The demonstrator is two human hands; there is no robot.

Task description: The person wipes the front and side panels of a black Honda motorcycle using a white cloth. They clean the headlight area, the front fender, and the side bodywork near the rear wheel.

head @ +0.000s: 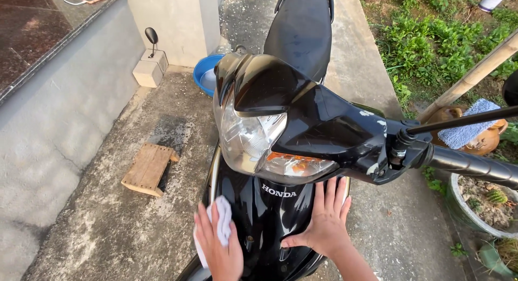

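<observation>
A black motor scooter (302,124) faces me, its headlight (245,135) and orange turn light (294,163) just above my hands. On the left side of the glossy front panel (264,221), my left hand (218,251) grips a white cloth (223,222) and presses it against the panel. My right hand (324,224) lies flat on the panel's right side, fingers spread and pointing up, holding nothing. The handlebar grip (475,166) and a mirror stem (464,120) reach out to the right.
A small wooden stool (147,168) lies on the concrete at the left. A blue basin (206,73) stands behind the scooter by a pillar. A detached mirror (151,37) rests on a block. At the right are a plant pot (480,205), a blue towel (468,127) and greenery.
</observation>
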